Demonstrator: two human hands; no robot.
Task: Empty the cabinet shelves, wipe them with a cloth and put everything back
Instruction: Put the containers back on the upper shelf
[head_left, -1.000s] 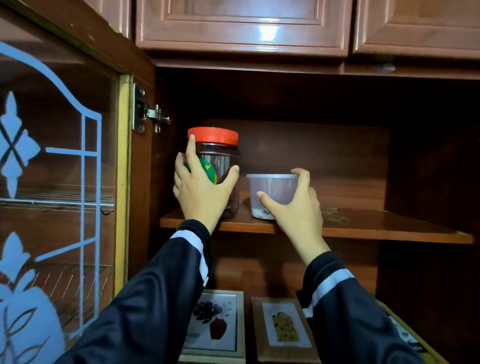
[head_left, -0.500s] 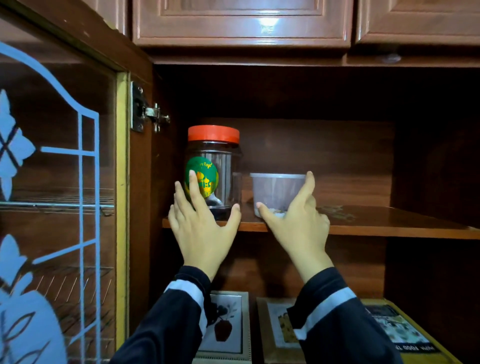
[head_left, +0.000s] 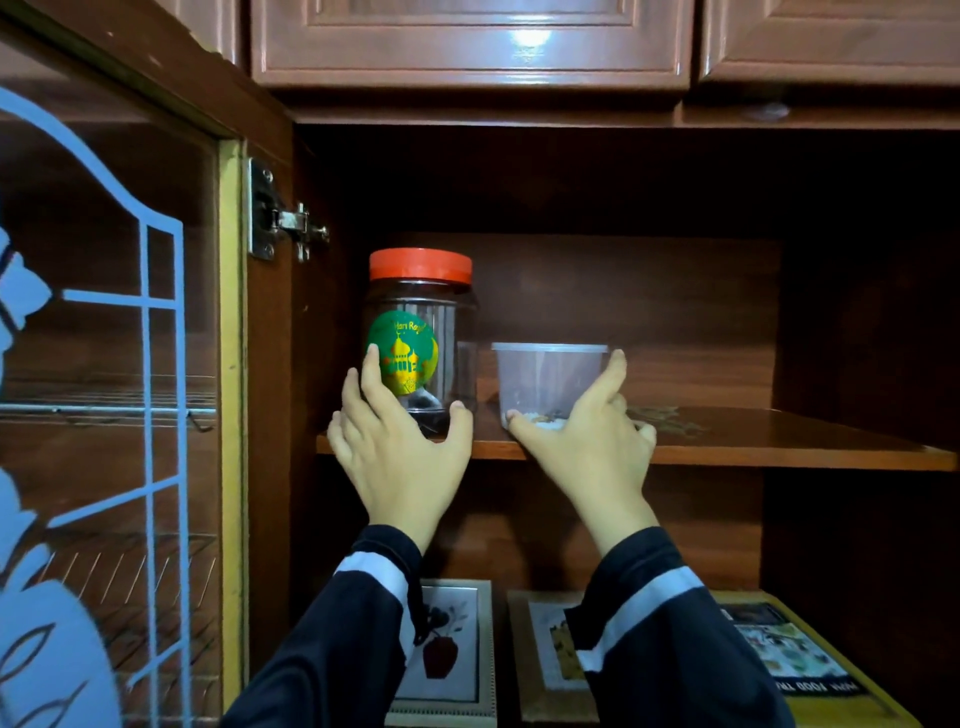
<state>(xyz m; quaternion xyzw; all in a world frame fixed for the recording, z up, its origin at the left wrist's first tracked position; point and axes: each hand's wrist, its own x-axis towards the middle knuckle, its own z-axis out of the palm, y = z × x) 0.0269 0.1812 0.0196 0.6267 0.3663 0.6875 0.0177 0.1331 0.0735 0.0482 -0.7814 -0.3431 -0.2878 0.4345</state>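
Red-lidded jar (head_left: 422, 332) and clear plastic tub (head_left: 545, 376) stand near the cabinet shelf's (head_left: 779, 448) front edge, left hand (head_left: 400, 462) and right hand (head_left: 589, 449) flanking them with straight, unclosed fingers; advise firm low grips before any lift.

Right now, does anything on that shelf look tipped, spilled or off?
Nothing tipped or spilled: the red-lidded jar and the clear tub stand upright on the shelf. Only a patchy yellowish mark right of the tub stands out; stain or pattern, I cannot tell.
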